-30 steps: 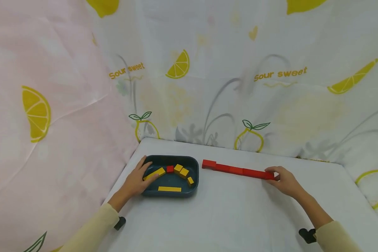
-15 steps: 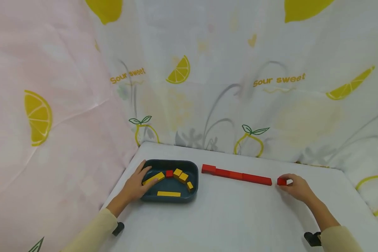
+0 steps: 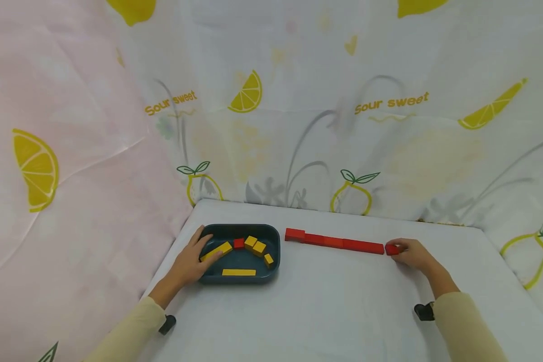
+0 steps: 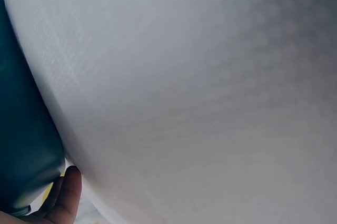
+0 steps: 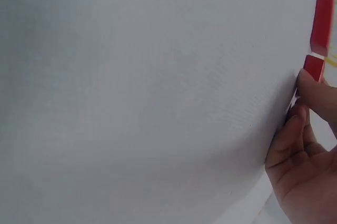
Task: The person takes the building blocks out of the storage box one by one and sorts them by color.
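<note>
Clearly, in the head view, your right hand pinches a small red block just beside the right end of a row of red blocks on the white table. Push it too hard or at a slant, and you could knock the row out of line. Your left hand rests at the left end of a dark tray, its fingers spread and its thumb reaching inside beside a slanted yellow bar. A red cube, some smaller yellow blocks and a yellow strip lie in there too. Leaning on that end could tip or slide the tray and jumble what it holds.

From the left wrist, you see only your fingertips by the tray's corner; how firmly they bear on it, you cannot tell.

From the right wrist, your thumb and fingers are clamped on the red block, and a thin gap parts it from the row. If you let go while it sits crooked, it would probably stay out of line.
</note>
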